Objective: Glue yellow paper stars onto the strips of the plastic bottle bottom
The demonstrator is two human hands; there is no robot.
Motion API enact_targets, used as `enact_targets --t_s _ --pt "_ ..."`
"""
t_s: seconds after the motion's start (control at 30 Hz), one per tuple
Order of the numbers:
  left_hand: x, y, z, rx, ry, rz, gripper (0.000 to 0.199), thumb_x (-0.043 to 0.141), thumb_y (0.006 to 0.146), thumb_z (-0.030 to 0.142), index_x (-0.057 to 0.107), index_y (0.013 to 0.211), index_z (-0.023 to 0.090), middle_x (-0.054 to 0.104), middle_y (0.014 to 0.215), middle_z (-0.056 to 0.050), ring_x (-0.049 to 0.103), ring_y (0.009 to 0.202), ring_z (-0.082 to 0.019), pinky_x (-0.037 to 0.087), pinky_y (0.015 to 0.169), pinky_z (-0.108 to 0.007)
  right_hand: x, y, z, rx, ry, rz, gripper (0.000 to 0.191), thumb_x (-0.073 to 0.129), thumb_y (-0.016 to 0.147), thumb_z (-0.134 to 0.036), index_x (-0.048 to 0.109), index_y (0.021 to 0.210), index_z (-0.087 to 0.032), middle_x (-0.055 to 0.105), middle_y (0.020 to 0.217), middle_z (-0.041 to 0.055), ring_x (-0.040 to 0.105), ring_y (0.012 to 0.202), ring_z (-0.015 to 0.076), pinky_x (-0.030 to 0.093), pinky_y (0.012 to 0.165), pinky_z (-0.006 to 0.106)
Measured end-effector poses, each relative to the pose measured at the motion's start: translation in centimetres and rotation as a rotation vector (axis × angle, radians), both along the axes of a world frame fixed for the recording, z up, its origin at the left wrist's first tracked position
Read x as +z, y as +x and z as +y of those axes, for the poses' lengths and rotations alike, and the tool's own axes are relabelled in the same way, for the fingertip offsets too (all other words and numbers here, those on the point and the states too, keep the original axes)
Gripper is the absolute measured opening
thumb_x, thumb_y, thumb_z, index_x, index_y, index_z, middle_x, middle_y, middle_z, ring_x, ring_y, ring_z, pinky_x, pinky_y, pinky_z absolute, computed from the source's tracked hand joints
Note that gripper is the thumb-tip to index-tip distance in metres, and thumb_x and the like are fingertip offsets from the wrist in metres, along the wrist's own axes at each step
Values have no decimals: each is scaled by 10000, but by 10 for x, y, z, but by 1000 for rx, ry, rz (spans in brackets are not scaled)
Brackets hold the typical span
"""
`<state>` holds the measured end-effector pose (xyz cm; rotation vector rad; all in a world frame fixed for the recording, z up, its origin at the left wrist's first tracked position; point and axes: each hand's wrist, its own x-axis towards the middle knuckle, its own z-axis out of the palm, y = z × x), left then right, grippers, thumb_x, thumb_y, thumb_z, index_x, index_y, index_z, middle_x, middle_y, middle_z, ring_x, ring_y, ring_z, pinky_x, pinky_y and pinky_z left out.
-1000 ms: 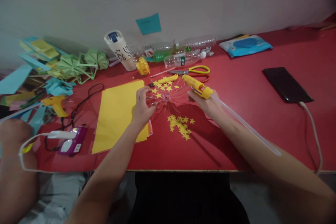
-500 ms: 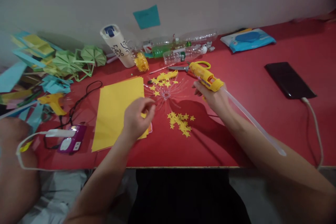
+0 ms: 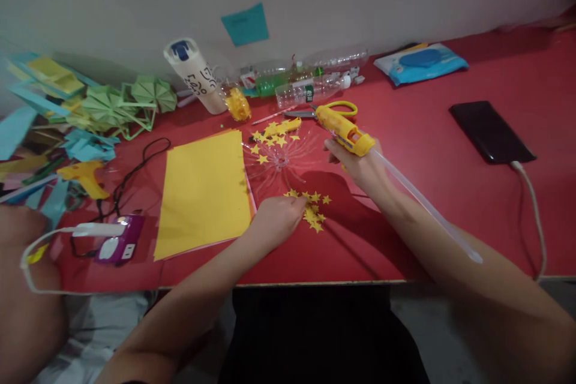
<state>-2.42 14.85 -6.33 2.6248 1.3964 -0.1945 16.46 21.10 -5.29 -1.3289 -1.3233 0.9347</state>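
Note:
My right hand (image 3: 360, 162) is wrapped around a yellow hot glue gun (image 3: 344, 132), from whose back a long clear glue stick (image 3: 432, 210) runs out over my forearm. My left hand (image 3: 279, 219) is closed, its fingertips down at the left side of a pile of small yellow paper stars (image 3: 315, 216). Whether a star is pinched in them is hidden. Just beyond lies a clear plastic bottle piece cut into spread strips (image 3: 281, 160). More yellow stars (image 3: 279, 140) rest behind it, on and around a yellow cutter (image 3: 292, 126).
To the left are stacked yellow sheets (image 3: 202, 198), a purple power socket (image 3: 121, 243), another glue gun (image 3: 85, 177) and paper crafts (image 3: 112, 102). Scissors (image 3: 344, 108), plastic bottles (image 3: 310, 93), a white tumbler (image 3: 195, 78), wipes (image 3: 420, 63) and a phone (image 3: 490, 131) stand or lie farther back. Another person's arm (image 3: 31, 276) is at left.
My left hand has moved right and nearer, from the edge of the yellow sheets to the star pile. The right hand still grips the glue gun in nearly the same place.

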Motion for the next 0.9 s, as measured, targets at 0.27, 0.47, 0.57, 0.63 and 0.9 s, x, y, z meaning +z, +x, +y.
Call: enact_targets --t_s 0.27,0.47,0.57,0.63,0.9 --pt "5 4 0 21 -7 -33 200 458 951 201 650 931 146 730 798 -92 702 725 -237 505 605 -316 -1 0 -1 17 37 14 259 674 735 -488 575 734 -249 594 622 -4 617 610 199 560 651 408" --pt "-8 -4 -1 -47 163 -225 218 487 941 208 687 866 164 742 776 -66 705 703 -198 507 609 -283 -1 1 -1 19 46 11 260 680 743 -486 577 714 -249 585 610 -2 605 599 195 555 640 403" --pt "-6 -6 -3 -59 214 -359 236 476 947 217 700 892 168 750 795 -65 702 712 -185 505 630 -276 -2 0 -1 -3 48 25 252 686 731 -470 574 694 -247 584 603 -5 587 588 185 544 622 385" --pt "1 -4 -2 -6 203 -484 232 474 945 233 689 879 176 734 763 -47 676 675 -164 481 615 -258 -1 -1 -1 -24 35 23 248 688 725 -464 578 696 -244 587 606 -7 582 591 182 542 628 383" --pt "27 5 11 434 -352 -1106 146 534 837 257 548 705 196 431 479 80 389 430 -75 332 448 -195 6 -5 -8 20 14 9 244 684 705 -450 574 715 -232 600 627 -9 573 611 160 508 621 338"
